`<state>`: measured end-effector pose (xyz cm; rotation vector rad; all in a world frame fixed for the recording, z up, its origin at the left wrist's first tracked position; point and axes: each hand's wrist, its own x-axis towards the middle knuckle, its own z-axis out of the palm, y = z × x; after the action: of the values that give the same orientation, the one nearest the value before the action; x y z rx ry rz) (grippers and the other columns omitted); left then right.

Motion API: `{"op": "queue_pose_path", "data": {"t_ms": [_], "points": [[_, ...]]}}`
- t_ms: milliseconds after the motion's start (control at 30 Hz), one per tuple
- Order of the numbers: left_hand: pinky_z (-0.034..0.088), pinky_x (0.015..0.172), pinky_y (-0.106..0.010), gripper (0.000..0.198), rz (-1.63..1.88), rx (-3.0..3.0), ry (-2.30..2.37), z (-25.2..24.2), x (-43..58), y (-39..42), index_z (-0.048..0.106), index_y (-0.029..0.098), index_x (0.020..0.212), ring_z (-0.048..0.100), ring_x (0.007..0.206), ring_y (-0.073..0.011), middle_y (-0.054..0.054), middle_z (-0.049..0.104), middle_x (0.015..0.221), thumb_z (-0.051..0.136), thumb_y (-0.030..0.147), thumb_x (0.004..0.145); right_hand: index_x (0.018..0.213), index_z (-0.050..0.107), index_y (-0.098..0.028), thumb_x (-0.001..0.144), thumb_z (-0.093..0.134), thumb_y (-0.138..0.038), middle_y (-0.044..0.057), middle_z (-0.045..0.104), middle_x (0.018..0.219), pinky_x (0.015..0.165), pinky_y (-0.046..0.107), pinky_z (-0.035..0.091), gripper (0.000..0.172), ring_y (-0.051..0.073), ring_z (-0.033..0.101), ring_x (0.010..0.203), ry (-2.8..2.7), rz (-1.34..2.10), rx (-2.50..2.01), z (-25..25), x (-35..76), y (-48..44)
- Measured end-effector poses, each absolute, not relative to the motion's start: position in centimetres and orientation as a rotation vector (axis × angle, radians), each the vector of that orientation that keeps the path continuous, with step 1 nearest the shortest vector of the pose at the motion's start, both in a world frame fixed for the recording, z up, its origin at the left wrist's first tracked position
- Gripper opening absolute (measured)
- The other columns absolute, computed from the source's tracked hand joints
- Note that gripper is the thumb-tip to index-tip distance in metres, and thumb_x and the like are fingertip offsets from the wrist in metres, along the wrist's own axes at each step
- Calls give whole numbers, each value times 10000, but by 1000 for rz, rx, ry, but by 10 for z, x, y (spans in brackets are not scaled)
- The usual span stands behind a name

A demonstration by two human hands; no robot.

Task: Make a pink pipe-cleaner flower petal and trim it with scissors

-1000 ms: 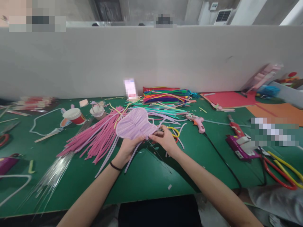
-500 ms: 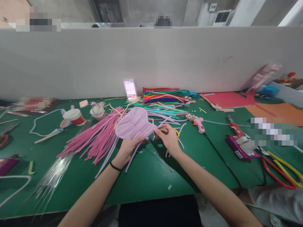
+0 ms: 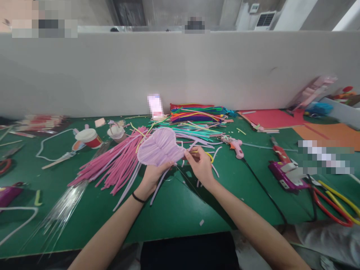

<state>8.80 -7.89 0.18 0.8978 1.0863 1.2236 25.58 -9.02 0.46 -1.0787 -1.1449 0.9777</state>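
Observation:
My left hand (image 3: 153,177) grips the lower edge of a lilac heart-shaped piece (image 3: 159,147) woven from fuzzy pipe cleaners, held just above the green table (image 3: 174,210). Loose lilac ends (image 3: 157,185) trail down from it past my wrist. My right hand (image 3: 200,163) is closed in a pinch at the heart's right edge, on a lilac pipe cleaner end. A thin wire (image 3: 188,184) runs down from between the two hands.
A pile of pink pipe cleaners (image 3: 112,165) lies left of the heart, mixed coloured ones (image 3: 194,114) behind. A pink glue gun (image 3: 234,145) with its black cord, a purple tool (image 3: 285,176), red and yellow tubes (image 3: 334,206), a paper cup (image 3: 87,138) and clear rods (image 3: 60,213) lie around. A grey partition (image 3: 180,71) stands behind.
My right hand has shifted slightly up and right along the heart's right edge. The heart and my left hand have barely moved.

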Motion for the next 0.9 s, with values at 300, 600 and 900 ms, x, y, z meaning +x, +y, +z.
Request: {"op": "queue_pose_path", "data": {"t_ms": [300,600,900], "points": [[552,685,-283,524,1226,848,1121,1,84,-77,717,130,1000,706,779,-219,-93,761,897,885,240,515,932,632,-158,928,524,-427,93,746,910,643,251,560,290,155,716,758,-601,1775,-966,13,266,-83],[563,716,-330,678,1248,955,1156,-5,86,-77,664,155,1146,699,896,-274,-110,749,992,880,269,513,892,649,-141,934,533,-417,92,744,860,653,250,571,302,145,717,743,-458,1846,-1027,16,269,-81],[548,674,-307,625,1216,954,1110,2,89,-81,672,166,1136,702,834,-249,-106,742,1021,869,251,548,809,664,-172,798,713,-403,40,719,771,552,195,559,236,155,720,716,-624,1600,-1012,13,263,-86]]}}
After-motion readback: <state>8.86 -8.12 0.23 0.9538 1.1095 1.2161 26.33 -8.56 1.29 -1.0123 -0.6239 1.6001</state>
